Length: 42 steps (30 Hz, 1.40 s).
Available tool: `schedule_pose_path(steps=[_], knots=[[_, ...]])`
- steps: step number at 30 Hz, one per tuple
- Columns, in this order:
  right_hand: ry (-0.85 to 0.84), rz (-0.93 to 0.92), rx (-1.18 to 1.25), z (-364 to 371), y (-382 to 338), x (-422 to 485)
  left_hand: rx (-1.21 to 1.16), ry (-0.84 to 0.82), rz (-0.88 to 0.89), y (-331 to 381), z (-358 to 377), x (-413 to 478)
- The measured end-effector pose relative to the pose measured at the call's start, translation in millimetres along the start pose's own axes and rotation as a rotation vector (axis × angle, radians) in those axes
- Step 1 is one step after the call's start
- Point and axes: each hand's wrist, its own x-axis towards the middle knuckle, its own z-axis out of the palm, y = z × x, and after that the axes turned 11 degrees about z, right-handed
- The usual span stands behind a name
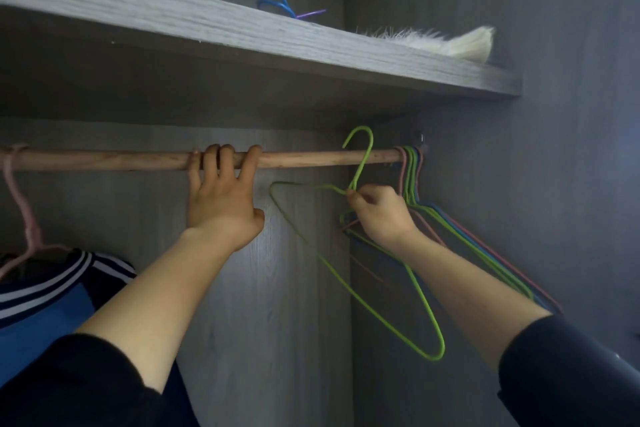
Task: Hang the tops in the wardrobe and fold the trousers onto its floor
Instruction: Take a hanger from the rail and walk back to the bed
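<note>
Left hand (221,204) reaches up, fingers hooked over the rail (121,160). Right hand (379,215) pinches a green hanger (363,165) at its neck, hook off the rail. At 8 o'clock a blue top (45,315) hangs on a pink hanger (20,204), cut off by the frame; spare hangers (410,177) at 3 o'clock sit partly behind the wrist.

No readable text, labels, brands or numbers anywhere. Blue top with navy-white striped collar (34,322), below left end of round wooden rail (104,160): no print legible. Grey wood-grain shelf (207,28) above rail: unmarked.
</note>
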Motion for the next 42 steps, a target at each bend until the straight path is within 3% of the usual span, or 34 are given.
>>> schedule_pose_path(steps=[3, 7, 13, 17, 20, 23, 29, 38, 42], knots=[[0.049, -0.017, -0.059, 2, 14, -31, -0.035, -0.016, -0.016, 3, -5, 1], [-0.009, 0.115, -0.066, -2, 42, -82, -0.099, -0.079, -0.031, 4, -15, 0], [-0.063, 0.276, -0.025, -45, 74, -150, -0.421, -0.075, -0.01, 56, -16, -47], [-0.028, 0.319, -0.169, -83, 101, -206, -0.828, -0.154, 0.045, 144, -13, -112], [-0.092, 0.419, -0.284, -121, 129, -253, -1.107, -0.358, 0.039, 218, -19, -172], [-0.2, 0.598, -0.24, -167, 159, -302, -1.2, -0.567, 0.072, 290, -37, -229], [-0.26, 0.852, -0.328, -275, 226, -396, -1.442, -0.795, 0.175, 435, -105, -303], [-0.06, 1.159, -0.37, -483, 328, -521, -1.552, -0.996, 0.533, 678, -248, -327], [0.148, 1.225, -0.324, -574, 362, -566, -1.61, -1.064, 0.605, 777, -316, -335]])
